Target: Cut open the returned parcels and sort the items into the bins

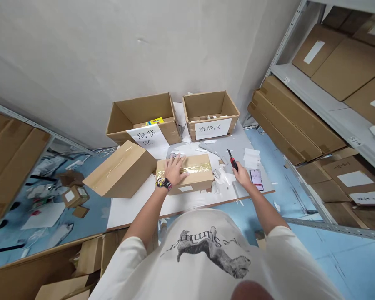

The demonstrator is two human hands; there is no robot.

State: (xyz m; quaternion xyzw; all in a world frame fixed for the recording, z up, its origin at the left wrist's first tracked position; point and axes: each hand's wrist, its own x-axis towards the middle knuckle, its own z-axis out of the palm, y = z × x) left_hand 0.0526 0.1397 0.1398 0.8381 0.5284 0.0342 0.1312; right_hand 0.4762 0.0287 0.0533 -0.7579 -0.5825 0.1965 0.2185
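My left hand lies spread on the taped, brown rectangular cardboard box, which sits on the white-topped table; my right hand is closed round the red-and-black utility knife, its blade pointing away from me, apart from the box. I judge a firm palm steadies cardboard best, with fingers clear of the blade

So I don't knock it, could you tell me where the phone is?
In the head view, the phone lies at the right end of the table, near its front edge, right of the right hand.
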